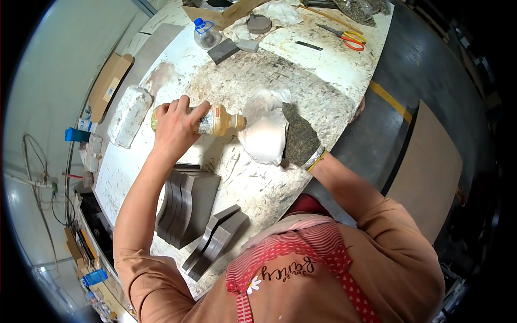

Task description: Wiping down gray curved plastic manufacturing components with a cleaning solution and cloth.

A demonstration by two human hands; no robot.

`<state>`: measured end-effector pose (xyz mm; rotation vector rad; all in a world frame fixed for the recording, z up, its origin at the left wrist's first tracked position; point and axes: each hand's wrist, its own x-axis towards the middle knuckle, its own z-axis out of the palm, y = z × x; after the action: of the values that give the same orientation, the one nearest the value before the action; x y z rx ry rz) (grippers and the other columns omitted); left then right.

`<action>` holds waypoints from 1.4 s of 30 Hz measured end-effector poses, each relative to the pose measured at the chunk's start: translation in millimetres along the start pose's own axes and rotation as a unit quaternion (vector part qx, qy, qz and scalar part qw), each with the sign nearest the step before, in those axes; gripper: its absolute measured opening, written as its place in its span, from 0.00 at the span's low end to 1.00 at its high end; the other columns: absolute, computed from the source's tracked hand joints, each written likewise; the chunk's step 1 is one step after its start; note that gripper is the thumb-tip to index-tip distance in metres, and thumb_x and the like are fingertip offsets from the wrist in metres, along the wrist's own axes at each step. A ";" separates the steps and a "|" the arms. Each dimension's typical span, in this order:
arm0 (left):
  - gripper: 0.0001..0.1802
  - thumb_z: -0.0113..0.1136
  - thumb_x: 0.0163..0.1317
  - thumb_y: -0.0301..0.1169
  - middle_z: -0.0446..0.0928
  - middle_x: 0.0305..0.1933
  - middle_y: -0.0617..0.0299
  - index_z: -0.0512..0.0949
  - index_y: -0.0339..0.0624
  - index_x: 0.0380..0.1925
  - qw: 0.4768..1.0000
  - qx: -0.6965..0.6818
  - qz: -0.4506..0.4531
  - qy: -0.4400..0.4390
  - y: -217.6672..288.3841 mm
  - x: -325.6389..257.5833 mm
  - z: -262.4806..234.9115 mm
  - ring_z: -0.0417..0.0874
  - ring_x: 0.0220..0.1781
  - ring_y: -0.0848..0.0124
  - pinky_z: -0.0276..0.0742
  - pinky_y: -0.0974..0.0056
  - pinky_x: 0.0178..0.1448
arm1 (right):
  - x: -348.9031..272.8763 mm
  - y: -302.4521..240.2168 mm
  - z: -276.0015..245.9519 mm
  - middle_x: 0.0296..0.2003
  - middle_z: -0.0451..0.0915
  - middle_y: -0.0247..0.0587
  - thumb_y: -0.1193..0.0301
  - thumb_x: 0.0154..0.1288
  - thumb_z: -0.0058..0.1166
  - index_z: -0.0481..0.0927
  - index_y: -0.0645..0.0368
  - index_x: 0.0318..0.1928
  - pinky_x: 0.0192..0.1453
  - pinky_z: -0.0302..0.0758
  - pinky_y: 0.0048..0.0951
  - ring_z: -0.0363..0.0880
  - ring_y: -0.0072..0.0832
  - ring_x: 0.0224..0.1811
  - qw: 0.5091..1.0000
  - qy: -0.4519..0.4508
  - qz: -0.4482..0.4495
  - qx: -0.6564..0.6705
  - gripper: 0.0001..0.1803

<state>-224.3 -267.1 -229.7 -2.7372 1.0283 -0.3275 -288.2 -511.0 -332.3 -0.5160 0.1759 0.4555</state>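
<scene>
L hand point(180, 123) closed round clear plastic bottle of yellowish liquid point(218, 123), tipped on its side over stained white table point(237, 81), mouth just beside rounded white cloth wad point(264, 142). R hand point(299, 135), in dk speckled glove, against wad's R edge; can't tell if fingers are closed on it. Nearer body: lg stack of grey curved-edge plates point(198, 207) + sm. stack of similar plates point(219, 238). Far side: clear blue-capped jug point(207, 39), dk grey rect. block point(223, 51), orange-handled scissors point(342, 35).

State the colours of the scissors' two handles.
Scissors' handles: one yellow, one red-orange; best seen in the head view.
</scene>
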 end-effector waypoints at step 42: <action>0.62 0.72 0.41 0.32 0.54 0.72 0.54 0.39 0.59 0.71 0.697 -0.519 -0.495 -0.026 0.3 -338.5 -5.5 0.57 0.72 0.56 0.56 0.47 0.72 | -14.2 -6.8 42.3 0.56 0.72 0.49 0.58 0.68 0.47 0.67 0.62 0.61 0.63 0.69 0.41 0.72 0.39 0.57 0.968 0.051 -0.175 -0.174 0.27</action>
<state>-474.4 -42.5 -270.5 -4.0077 -0.7398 0.3578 -295.5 -500.0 -289.2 -0.8993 0.0997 0.1116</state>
